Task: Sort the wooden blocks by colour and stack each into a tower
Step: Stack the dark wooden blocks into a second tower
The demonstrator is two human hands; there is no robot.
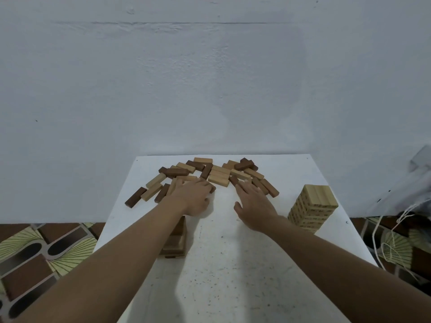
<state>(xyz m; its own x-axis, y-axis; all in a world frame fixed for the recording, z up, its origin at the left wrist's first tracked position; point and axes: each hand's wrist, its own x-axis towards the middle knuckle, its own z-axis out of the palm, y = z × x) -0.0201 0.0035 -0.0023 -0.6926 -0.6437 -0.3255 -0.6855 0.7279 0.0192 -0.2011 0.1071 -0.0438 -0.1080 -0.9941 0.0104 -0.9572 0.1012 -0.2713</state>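
Several loose wooden blocks [217, 174], light, mid-brown and dark brown, lie scattered across the far half of the white table [233, 264]. A tall tower of light blocks [313, 208] stands at the right side. A shorter brown tower [176, 241] stands left of centre, partly hidden under my left forearm. My left hand [194, 197] reaches into the pile, its fingers over a dark block at its fingertips; whether they grip it is hidden. My right hand [253, 202] lies flat with straight, spread fingers, fingertips touching a dark block [234, 180].
A plain pale wall rises right behind the table's far edge. Patterned floor tiles [42, 252] show on both sides. White cords [384, 241] and a grey bag lie off the table's right edge. The near half of the table holds no blocks.
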